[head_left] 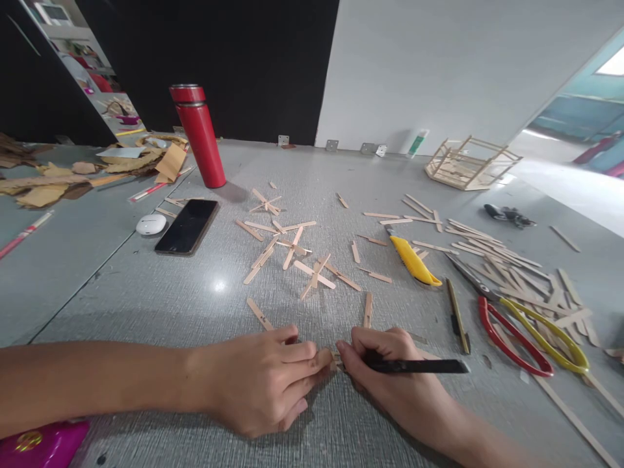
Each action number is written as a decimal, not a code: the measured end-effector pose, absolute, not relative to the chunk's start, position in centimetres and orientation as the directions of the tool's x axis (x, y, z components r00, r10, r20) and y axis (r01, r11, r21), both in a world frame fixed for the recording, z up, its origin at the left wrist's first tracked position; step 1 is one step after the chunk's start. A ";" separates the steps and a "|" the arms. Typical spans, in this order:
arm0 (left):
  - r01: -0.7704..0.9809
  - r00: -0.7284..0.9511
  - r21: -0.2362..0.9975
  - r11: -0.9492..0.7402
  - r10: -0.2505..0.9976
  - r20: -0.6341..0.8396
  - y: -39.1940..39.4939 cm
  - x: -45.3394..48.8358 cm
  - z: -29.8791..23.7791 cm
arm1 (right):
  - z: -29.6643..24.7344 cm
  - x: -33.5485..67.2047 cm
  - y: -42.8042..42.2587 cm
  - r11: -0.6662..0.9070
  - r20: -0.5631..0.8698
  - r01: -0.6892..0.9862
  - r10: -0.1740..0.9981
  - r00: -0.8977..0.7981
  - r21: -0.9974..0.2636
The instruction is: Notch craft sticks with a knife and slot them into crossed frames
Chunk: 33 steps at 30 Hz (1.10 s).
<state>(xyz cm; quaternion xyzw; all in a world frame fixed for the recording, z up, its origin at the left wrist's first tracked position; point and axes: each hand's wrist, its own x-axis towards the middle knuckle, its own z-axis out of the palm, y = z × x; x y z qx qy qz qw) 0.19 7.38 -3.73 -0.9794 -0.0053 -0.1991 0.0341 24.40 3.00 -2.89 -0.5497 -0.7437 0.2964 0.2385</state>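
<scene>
My right hand [390, 364] is closed around a slim black-handled craft knife [429, 366], held like a pen. Its tip is mostly hidden by the fingers. My left hand [273, 377] presses a small wooden craft stick [335, 361] to the table, and only a bit of the stick shows between the two hands. Just beyond the left fingers lies a marked stick piece [259, 314]. Another stick piece [368, 309] points away from my right hand. Farther off, notched pieces are crossed into small star shapes, such as one star [315, 275].
Scissors [497, 299] with red and yellow handles lie right, beside a loose stick pile [541, 286]. A yellow cutter [414, 260] and a pen [458, 317] are nearer. A red flask [199, 136], phone [188, 226], earbud case [151, 225] and stick frame [470, 164] stand farther out.
</scene>
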 end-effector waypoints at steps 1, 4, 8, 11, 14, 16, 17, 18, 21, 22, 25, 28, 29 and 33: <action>0.025 0.919 -0.065 -0.998 -0.003 0.393 7.4 0.2 -3.7 | -2.9 24.4 3.0 0.222 0.031 0.676 0.959 -0.282 -0.703; 0.030 0.918 -0.065 -0.997 0.002 0.396 7.3 0.2 -3.7 | -2.8 24.3 3.0 0.225 0.032 0.675 0.957 -0.287 -0.703; 0.028 0.922 -0.067 -0.997 0.000 0.387 7.4 0.2 -3.7 | -2.9 24.4 3.0 0.229 0.034 0.676 0.957 -0.288 -0.701; 0.025 0.928 -0.057 -0.998 0.001 0.373 7.4 0.1 -3.8 | -2.8 24.4 3.1 0.233 0.037 0.673 0.955 -0.293 -0.702; 0.022 0.927 -0.052 -0.998 0.001 0.376 7.4 0.1 -3.8 | -2.8 24.3 3.1 0.237 0.041 0.674 0.955 -0.293 -0.700; 0.024 0.925 -0.053 -0.998 0.002 0.381 7.3 0.1 -3.8 | -2.8 24.4 3.1 0.240 0.043 0.674 0.954 -0.296 -0.699; 0.024 0.925 -0.055 -0.998 0.001 0.381 7.3 0.1 -3.7 | -2.8 24.4 3.1 0.242 0.043 0.673 0.954 -0.298 -0.699; 0.025 0.924 -0.057 -0.998 0.002 0.383 7.3 0.1 -3.7 | -2.8 24.4 3.1 0.243 0.045 0.673 0.954 -0.298 -0.698; 0.031 0.921 -0.055 -0.998 0.007 0.390 7.3 0.2 -3.7 | -2.8 24.5 3.0 0.248 0.050 0.675 0.953 -0.298 -0.695; 0.031 0.920 -0.055 -0.998 0.007 0.391 7.3 0.2 -3.7 | -2.9 24.5 3.0 0.250 0.050 0.675 0.952 -0.301 -0.694; 0.029 0.921 -0.050 -0.998 0.008 0.390 7.3 0.1 -3.7 | -2.9 24.6 3.1 0.253 0.047 0.678 0.950 -0.308 -0.690; 0.027 0.923 -0.044 -0.999 0.008 0.385 7.3 0.1 -3.8 | -3.0 24.6 3.1 0.257 0.047 0.685 0.950 -0.310 -0.682; 0.027 0.924 -0.042 -0.999 0.009 0.383 7.3 0.1 -3.8 | -3.0 24.6 3.1 0.258 0.046 0.687 0.950 -0.310 -0.679; 0.020 0.923 -0.047 -0.999 0.000 0.384 7.3 0.0 -3.7 | -3.0 24.6 3.0 0.262 0.048 0.696 0.949 -0.311 -0.668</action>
